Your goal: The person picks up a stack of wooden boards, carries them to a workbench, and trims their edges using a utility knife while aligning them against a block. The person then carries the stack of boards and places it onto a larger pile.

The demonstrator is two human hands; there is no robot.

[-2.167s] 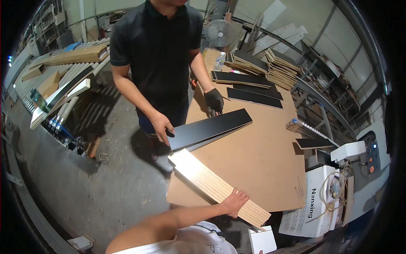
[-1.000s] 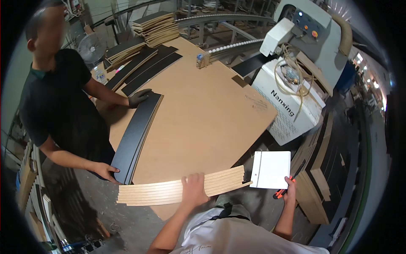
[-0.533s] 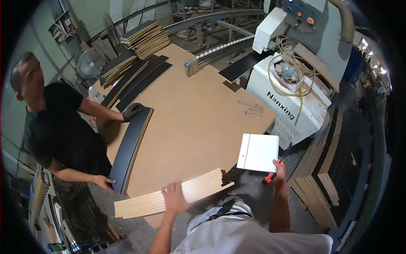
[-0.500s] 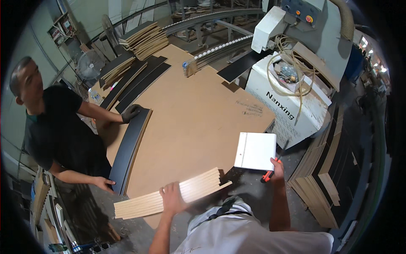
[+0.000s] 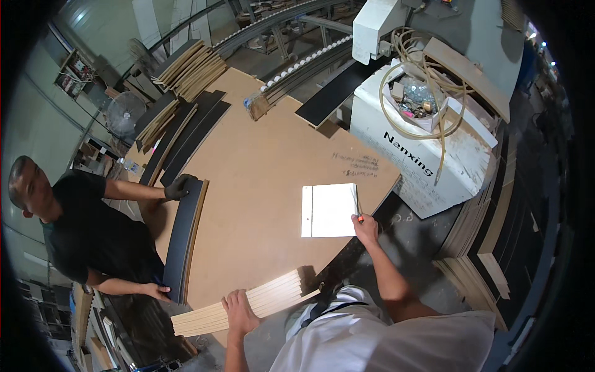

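Note:
My left hand [image 5: 240, 311] rests over a stack of pale wood strips [image 5: 273, 294] at the table's near edge, with its fingers bent across the strips. My right hand [image 5: 366, 229] is closed at the right edge of a flat white square panel [image 5: 325, 211], which has a thin line and small dots along its left side. An orange-and-black tool, like a utility knife [image 5: 361, 218], shows in that same hand, mostly hidden by the fingers. The panel is over the large brown tabletop [image 5: 248, 204]; I cannot tell whether it touches.
Across to the left, a person [image 5: 93, 217] holds a long dark panel [image 5: 186, 242] with both hands, one gloved. Dark strips [image 5: 195, 136] and stacked boards [image 5: 192, 68] lie farther back. A white machine [image 5: 409, 149] with a coiled hose stands right, beside leaning panels [image 5: 477, 235].
My right hand has brought the white panel and the orange tool leftward, over the tabletop. My left hand stays on the strips. The view has shifted.

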